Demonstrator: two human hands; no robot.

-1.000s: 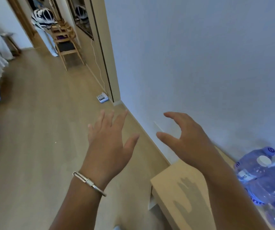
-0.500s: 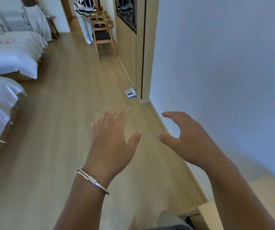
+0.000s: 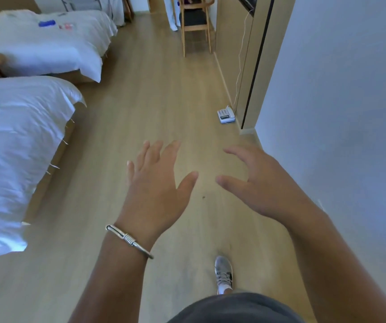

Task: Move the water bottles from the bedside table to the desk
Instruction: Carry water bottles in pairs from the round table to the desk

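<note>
We note both grips wide and empty: left hand point(image 3: 157, 185) and right hand point(image 3: 259, 183) spread over the wooden floor point(image 3: 140, 101), 2 beds point(image 3: 19, 136) at left. No water bottles, bedside table or desk in view; progress cannot be judged.

Both my hands out front, empty — left hand point(image 3: 157, 187) flat, right hand point(image 3: 257, 183) loosely curled, above floor point(image 3: 140, 108); beds point(image 3: 19, 141) at left.

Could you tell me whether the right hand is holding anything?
No, the right hand is open and empty: loosely spread fingers above the floor.
</note>
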